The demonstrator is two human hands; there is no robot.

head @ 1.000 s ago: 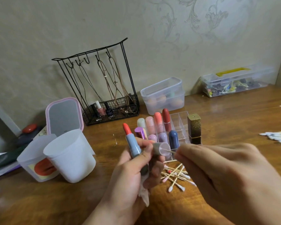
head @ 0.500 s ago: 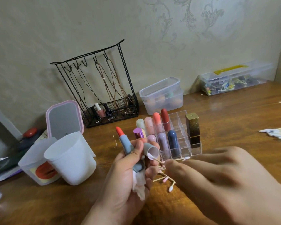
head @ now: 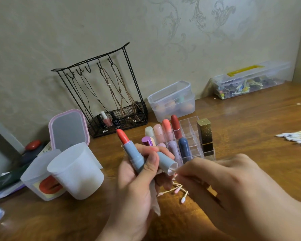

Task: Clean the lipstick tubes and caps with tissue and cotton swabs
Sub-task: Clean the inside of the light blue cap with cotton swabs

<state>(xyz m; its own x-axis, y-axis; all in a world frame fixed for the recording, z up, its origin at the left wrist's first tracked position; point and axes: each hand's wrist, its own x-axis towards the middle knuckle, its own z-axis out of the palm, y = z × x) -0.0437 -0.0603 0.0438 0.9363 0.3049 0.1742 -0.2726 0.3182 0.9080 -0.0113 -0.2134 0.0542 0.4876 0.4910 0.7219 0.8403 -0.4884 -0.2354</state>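
your left hand [head: 137,178] grips the blue lipstick tube [head: 132,154], its coral bullet up, and the matching cap [head: 166,162], mouth turned toward your right, with a tissue [head: 155,206] tucked under the palm. your right hand [head: 229,186] pinches a cotton swab; its tip is hidden at the cap's mouth. half a second ago that swab was clear of the cap, shaft showing; now your fingers sit right at the rim, so you look to be swabbing the cap's inside again.

just below lie about five used swabs [head: 176,190], pink-tipped, on the counter [head: 250,122]. beyond your hands, the clear organizer [head: 189,122] holds roughly nine lipsticks, one the gold-and-black tube [head: 205,136]. a heap of fresh swabs [head: 297,138], too many to count, lies far right. two white cups [head: 76,171] stand at left.
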